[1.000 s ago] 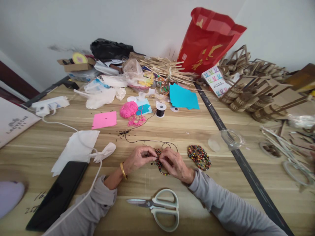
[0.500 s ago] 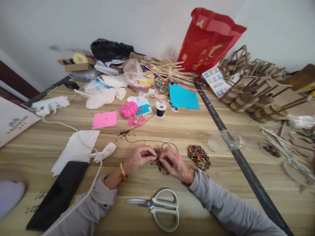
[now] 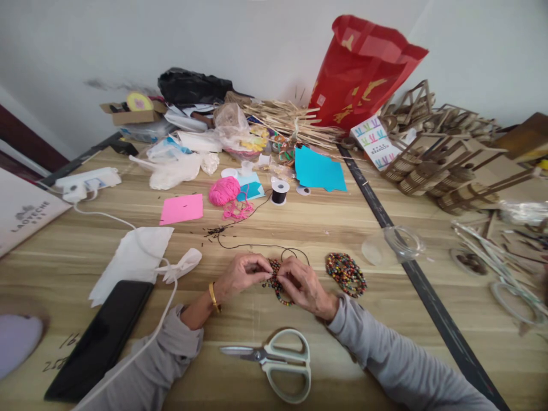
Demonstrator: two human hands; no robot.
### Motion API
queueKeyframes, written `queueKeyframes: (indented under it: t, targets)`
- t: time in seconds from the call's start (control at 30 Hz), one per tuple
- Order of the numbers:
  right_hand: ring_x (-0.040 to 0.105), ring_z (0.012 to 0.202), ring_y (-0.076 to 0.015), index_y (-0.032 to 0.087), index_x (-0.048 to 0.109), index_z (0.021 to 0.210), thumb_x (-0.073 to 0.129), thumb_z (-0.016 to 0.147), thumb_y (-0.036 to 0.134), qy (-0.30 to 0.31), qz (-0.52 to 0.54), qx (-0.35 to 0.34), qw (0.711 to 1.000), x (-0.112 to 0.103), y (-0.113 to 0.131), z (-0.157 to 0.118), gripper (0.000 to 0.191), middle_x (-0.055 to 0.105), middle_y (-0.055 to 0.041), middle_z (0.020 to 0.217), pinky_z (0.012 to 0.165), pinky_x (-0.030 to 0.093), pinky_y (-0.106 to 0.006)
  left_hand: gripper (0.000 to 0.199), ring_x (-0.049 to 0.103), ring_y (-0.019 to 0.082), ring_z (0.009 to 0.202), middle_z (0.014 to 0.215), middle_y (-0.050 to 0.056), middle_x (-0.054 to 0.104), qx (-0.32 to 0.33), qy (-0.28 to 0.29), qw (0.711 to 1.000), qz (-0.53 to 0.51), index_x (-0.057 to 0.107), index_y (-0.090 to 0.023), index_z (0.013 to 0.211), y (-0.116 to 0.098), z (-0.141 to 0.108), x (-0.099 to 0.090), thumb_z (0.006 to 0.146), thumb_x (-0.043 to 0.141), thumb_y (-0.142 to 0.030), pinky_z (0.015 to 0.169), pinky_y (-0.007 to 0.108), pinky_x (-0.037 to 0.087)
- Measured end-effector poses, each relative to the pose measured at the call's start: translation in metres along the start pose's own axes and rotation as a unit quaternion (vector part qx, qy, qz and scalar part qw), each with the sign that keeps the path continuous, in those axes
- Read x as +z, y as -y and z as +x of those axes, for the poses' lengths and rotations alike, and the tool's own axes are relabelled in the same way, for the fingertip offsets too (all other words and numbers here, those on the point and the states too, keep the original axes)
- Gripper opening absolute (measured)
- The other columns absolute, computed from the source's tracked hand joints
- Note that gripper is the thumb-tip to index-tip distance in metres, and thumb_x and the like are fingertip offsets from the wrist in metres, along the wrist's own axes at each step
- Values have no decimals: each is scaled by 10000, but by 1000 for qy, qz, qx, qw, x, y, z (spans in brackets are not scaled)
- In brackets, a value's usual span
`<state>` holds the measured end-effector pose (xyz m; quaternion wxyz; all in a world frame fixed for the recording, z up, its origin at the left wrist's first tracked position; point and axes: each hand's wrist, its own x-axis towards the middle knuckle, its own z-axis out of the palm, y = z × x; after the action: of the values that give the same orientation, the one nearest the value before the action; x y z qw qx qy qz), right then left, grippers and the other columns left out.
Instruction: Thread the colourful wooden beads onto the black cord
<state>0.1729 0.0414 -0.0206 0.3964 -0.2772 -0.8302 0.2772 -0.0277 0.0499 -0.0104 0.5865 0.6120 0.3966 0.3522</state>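
Observation:
My left hand [image 3: 245, 277] and my right hand [image 3: 302, 283] pinch at a small string of multicoloured beads [image 3: 283, 298] near the middle of the wooden table. The fingertips of both hands nearly meet over the beads, and what exactly each pinch holds is too small to make out. A black cord [image 3: 250, 246] runs from a spool [image 3: 279, 193] and loops behind my right hand. Just right of that hand lies a coiled pile of bead strings [image 3: 346, 274]. Below the hands are scissors [image 3: 285, 359] with pale handles, blades pointing left.
A black phone-like slab [image 3: 103, 337], white tissue [image 3: 132, 260] and a white cable lie left. Pink yarn [image 3: 225, 190], pink paper [image 3: 182, 209] and blue paper [image 3: 319, 169] sit farther back. A red bag [image 3: 363, 74] and small wooden baskets [image 3: 428, 171] stand back right.

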Motion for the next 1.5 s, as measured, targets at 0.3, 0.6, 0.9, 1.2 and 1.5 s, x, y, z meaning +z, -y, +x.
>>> queueKeyframes:
  t: [0.3, 0.6, 0.9, 1.2, 1.5]
  targets:
    - [506, 712, -163, 187, 518, 860, 462, 917, 161, -3, 2, 0, 1000, 0, 0, 0, 84, 541, -45, 765, 626, 435, -280, 147, 608, 143, 738, 786, 53, 675, -6, 4, 1000, 4, 681, -112, 768, 0, 0, 0, 713, 709, -246, 700, 251, 490]
    - [510, 707, -164, 189, 517, 854, 456, 921, 171, -1, 0, 2, 1000, 0, 1, 0, 93, 540, -42, 759, 619, 439, -279, 166, 604, 146, 739, 787, 55, 671, -3, 11, 1000, 10, 681, -114, 777, 1, 1, 0, 722, 706, -269, 697, 253, 487]
    - [505, 700, -158, 187, 516, 854, 466, 916, 162, -5, 2, -4, 1000, 0, 1, 1, 84, 535, -41, 758, 615, 435, -274, 165, 606, 150, 749, 796, 57, 671, -1, 10, 1000, 6, 677, -114, 781, 2, 0, 0, 724, 706, -266, 709, 259, 482]
    - [501, 693, -159, 185, 517, 850, 459, 922, 171, -1, 0, -2, 1000, -1, 1, 1, 93, 534, -43, 755, 609, 426, -272, 121, 607, 144, 756, 801, 56, 669, 2, 12, 1000, 7, 682, -111, 788, 3, 0, 0, 733, 688, -218, 712, 250, 481]
    - [501, 699, -160, 184, 517, 850, 458, 926, 178, 1, 2, 0, 1000, 0, 1, 1, 96, 539, -42, 757, 619, 424, -271, 160, 603, 150, 753, 796, 59, 667, 4, 12, 1000, 13, 678, -108, 784, 4, 0, 0, 731, 698, -258, 715, 261, 482]
